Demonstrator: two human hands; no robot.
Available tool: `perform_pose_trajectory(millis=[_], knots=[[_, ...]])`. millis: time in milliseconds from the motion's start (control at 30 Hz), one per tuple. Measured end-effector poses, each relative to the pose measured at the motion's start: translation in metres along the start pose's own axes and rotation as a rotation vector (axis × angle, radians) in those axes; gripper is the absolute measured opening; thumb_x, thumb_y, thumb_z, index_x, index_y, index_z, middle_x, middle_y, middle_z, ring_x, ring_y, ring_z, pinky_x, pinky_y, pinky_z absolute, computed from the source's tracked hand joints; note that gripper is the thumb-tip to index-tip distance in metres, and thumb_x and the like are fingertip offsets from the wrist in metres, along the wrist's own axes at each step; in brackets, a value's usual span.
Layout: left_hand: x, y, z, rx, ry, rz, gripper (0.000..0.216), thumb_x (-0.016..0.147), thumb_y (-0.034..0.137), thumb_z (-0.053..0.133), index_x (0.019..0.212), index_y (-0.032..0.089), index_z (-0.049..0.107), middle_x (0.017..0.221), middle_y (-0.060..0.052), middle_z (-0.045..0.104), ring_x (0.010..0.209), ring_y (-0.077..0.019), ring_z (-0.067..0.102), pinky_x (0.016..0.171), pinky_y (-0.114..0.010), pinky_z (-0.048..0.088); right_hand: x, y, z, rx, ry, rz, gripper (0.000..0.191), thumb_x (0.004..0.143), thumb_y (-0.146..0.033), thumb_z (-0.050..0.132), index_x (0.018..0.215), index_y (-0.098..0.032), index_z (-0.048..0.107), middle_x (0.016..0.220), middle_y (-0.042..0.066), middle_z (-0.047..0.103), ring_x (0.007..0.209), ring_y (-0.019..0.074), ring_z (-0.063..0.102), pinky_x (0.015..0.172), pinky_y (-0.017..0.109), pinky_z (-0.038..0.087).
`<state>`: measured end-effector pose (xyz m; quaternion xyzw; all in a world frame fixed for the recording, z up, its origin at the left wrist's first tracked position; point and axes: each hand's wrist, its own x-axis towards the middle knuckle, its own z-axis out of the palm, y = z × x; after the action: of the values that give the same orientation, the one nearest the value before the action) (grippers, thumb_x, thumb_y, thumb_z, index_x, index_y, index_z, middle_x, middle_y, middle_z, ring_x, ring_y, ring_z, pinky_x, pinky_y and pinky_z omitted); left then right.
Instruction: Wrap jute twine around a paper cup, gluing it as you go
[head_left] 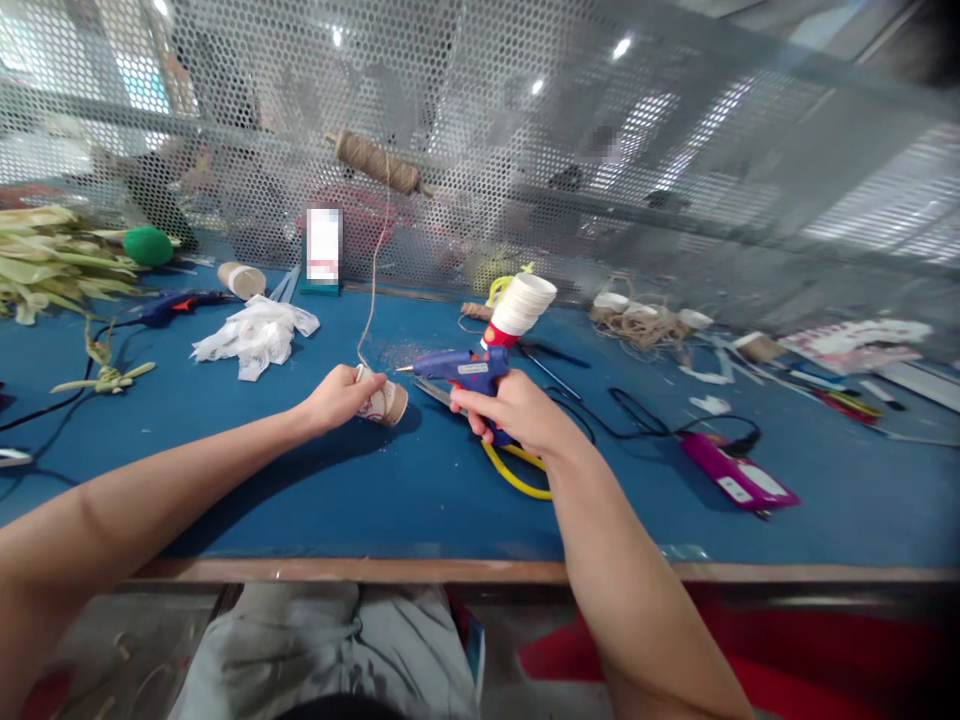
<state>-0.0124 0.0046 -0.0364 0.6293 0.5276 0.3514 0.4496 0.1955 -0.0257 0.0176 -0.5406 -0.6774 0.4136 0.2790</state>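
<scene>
Left hand [337, 397]: curled around paper cup [388, 404], which lies sideways on desk [300, 500].
Right hand [511, 412]: gripping glue gun [463, 369], nozzle just beside paper cup.
Care: probably best to steady the paper cup, fingers off the nozzle.

Just beyond left fingers [360, 384]: hanging twine [379, 280]. Beyond right fingers [471, 402]: cup stack [520, 307]; beneath, yellow cord [517, 480]. Nearer than both: bare blue mat [315, 505], open for passing.
</scene>
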Motion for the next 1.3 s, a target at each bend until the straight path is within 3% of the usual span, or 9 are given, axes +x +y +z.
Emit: perform_pose_trajectory(millis=[267, 1300], knots=[[-0.001, 0.003, -0.001, -0.031, 0.012, -0.028, 0.034, 0.069, 0.043, 0.045, 0.051, 0.014, 0.047, 0.046, 0.003, 0.040, 0.044, -0.0074, 0.033, 0.046, -0.022, 0.025, -0.005, -0.003, 0.000, -0.166, -0.017, 0.010, 0.024, 0.073, -0.033, 0.054, 0.060, -0.013, 0.052, 0.041, -0.001, 0.049, 0.034, 0.0062, 0.045, 0.036, 0.018, 0.039], [0.006, 0.000, 0.001, -0.107, 0.023, -0.065, 0.031, 0.069, 0.039, 0.047, 0.057, 0.012, 0.055, 0.046, 0.001, 0.047, 0.041, -0.0076, 0.038, 0.043, -0.022, 0.025, -0.014, -0.014, 0.004, -0.282, -0.012, 0.032, 0.023, 0.072, -0.033, 0.053, 0.057, -0.015, 0.052, 0.039, -0.002, 0.049, 0.034, 0.0077, 0.045, 0.039, 0.020, 0.041]])
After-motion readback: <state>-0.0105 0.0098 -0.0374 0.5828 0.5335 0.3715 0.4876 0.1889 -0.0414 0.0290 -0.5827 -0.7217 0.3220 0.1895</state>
